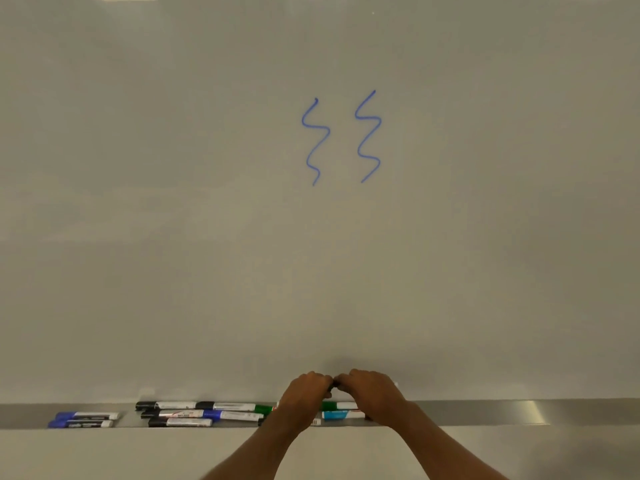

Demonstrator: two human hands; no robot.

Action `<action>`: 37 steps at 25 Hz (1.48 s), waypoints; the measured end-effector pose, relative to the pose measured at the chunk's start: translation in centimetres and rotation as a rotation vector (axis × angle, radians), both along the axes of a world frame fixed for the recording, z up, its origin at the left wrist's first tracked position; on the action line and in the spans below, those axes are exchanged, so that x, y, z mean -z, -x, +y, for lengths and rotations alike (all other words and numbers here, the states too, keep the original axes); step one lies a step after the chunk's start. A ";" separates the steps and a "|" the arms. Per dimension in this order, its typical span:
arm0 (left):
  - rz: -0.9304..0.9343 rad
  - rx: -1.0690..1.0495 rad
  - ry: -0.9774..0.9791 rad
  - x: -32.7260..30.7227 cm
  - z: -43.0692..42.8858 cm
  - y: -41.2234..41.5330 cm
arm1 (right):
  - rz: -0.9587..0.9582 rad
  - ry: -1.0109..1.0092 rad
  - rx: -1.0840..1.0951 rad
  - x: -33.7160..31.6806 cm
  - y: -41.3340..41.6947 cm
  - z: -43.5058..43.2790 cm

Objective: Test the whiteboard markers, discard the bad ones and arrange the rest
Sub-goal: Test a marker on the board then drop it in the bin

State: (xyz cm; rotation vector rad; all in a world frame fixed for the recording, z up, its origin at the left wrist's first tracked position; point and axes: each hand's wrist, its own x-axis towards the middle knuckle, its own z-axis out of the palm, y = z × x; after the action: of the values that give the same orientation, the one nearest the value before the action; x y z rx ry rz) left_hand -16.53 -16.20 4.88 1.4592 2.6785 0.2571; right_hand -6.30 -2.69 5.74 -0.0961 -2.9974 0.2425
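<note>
Clamped on one marker (pixel 333 386) are left grip (pixel 306 393) and right grip (pixel 370 393). Uncapping is judged underway; a straight pull is called for.

1. So the tray (pixel 485 412) ran along the whiteboard's (pixel 173 202) bottom edge.
2. The left squiggle (pixel 316 142) and right squiggle (pixel 369 136) sat side by side higher up, above the hands.
3. A pair of markers (pixel 86 416) lay at the tray's far left, with a bigger bunch (pixel 194 414) to their right.
4. The left hand (pixel 304 393) and right hand (pixel 374 393) met just right of that bunch, gripping a marker (pixel 333 388) between them.
</note>
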 end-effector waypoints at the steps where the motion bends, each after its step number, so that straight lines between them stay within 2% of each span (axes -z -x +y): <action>1: 0.015 0.004 -0.003 -0.2 -0.3 0.2 | 0.006 0.009 0.010 -0.2 -0.1 -0.2; 3: 0.048 -0.008 -0.040 -0.9 -1.0 0.5 | 0.048 0.140 0.063 -0.4 0.0 -0.8; 6: 0.080 -0.022 -0.222 -1.2 -1.9 1.1 | 0.176 0.333 0.130 -1.6 0.6 -1.9; 10: 0.235 0.036 -0.538 -3.7 -4.0 1.9 | 0.305 0.432 0.073 -5.4 2.2 -3.3; 12: 0.323 0.063 -0.658 -5.7 -5.0 2.8 | 0.400 0.512 0.113 -8.4 3.5 -4.5; 18: 0.599 0.004 -0.927 -16.1 -7.1 6.4 | 0.808 0.683 -0.078 -19.2 6.1 -8.0; 21: 0.700 -0.004 -0.975 -22.2 -8.2 8.4 | 0.901 0.829 -0.186 -24.0 6.8 -9.8; 24: 0.885 -0.018 -0.976 -27.7 -9.3 10.8 | 1.005 0.912 -0.255 -27.9 7.4 -11.3; 27: 1.022 0.003 -0.968 -31.8 -10.1 12.9 | 1.107 0.880 -0.293 -30.9 7.9 -12.2; 29: 1.066 0.025 -0.956 -33.6 -10.2 14.4 | 1.203 0.764 -0.241 -32.4 8.7 -12.7; 32: 1.062 0.068 -0.951 -34.6 -10.1 16.3 | 1.323 0.581 -0.166 -34.1 10.7 -12.9; 37: 1.110 0.058 -0.946 -34.3 -9.8 17.9 | 1.405 0.487 -0.029 -35.4 13.8 -12.1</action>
State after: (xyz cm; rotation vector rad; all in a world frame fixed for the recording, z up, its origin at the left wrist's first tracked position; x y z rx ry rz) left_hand -34.46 -26.02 39.18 2.4900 3.5396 1.1236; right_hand -20.14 -14.77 41.12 0.0589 -1.5106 0.6767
